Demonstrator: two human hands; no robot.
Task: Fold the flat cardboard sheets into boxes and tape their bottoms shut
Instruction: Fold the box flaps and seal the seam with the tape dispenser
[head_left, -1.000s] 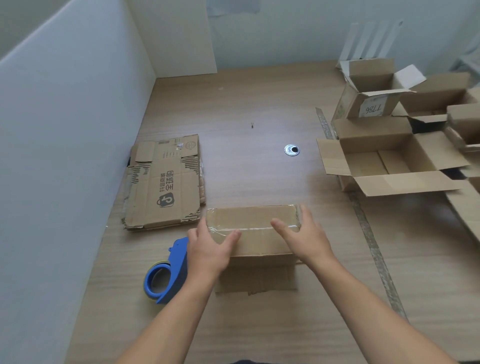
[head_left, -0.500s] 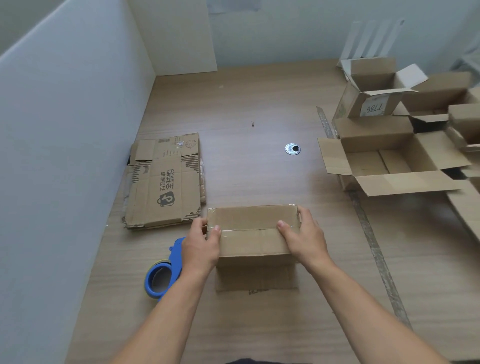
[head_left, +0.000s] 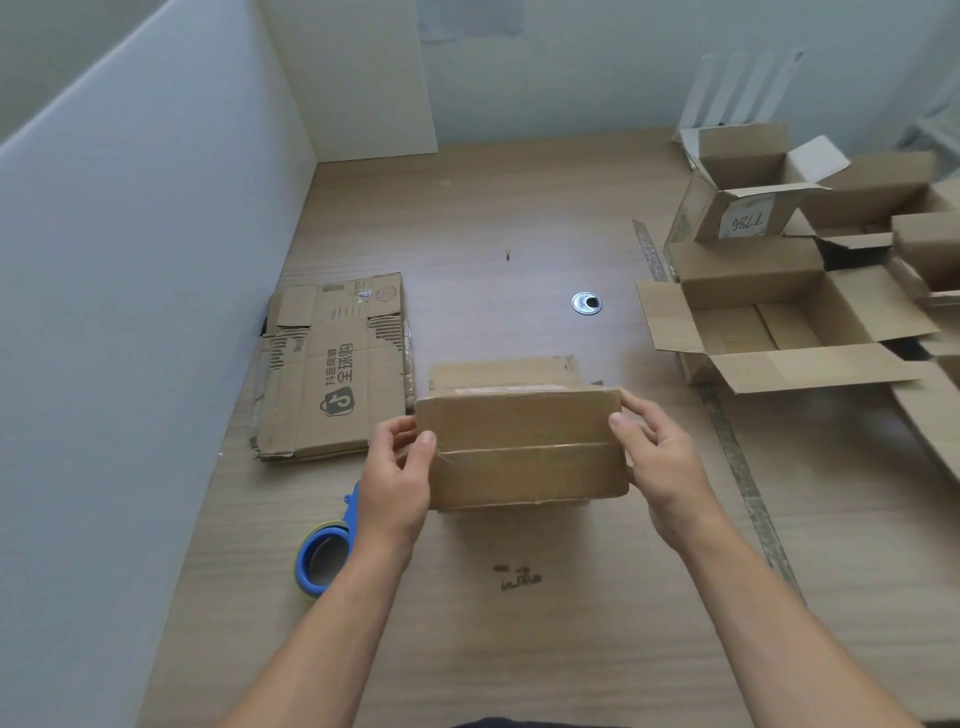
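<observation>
Your two forearms reach forward from the bottom of the view over a pale wooden table (head_left: 519, 654). Just beyond your left wrist, a blue tape dispenser (head_left: 323, 553) lies on the table, partly hidden by that arm; neither hand holds it. Above it, your left hand (head_left: 397, 470) grips the left end of a small brown box (head_left: 524, 447), with the thumb laid on the face turned toward you and the fingers curled behind. Your right hand (head_left: 662, 457) grips the right end in the same way. The box sits between your hands at the centre of the view, apparently lifted and tipped so its bottom faces you — a strip of clear tape runs along the seam from end to end, and the two bottom flaps meet closed. Its top flaps show behind, pointing away from you. This box looks folded and taped, and what seems left for it is to set it aside. Farther off on the left, against a white partition (head_left: 130, 312), a stack of flat cardboard sheets (head_left: 337, 369) lies unfolded — that is the work remaining, though how many sheets it holds cannot be told. A small metal ring (head_left: 588, 303) is set in the table past the box. At the far right, several open boxes (head_left: 779, 322) stand upright with flaps spread, apparently finished.
</observation>
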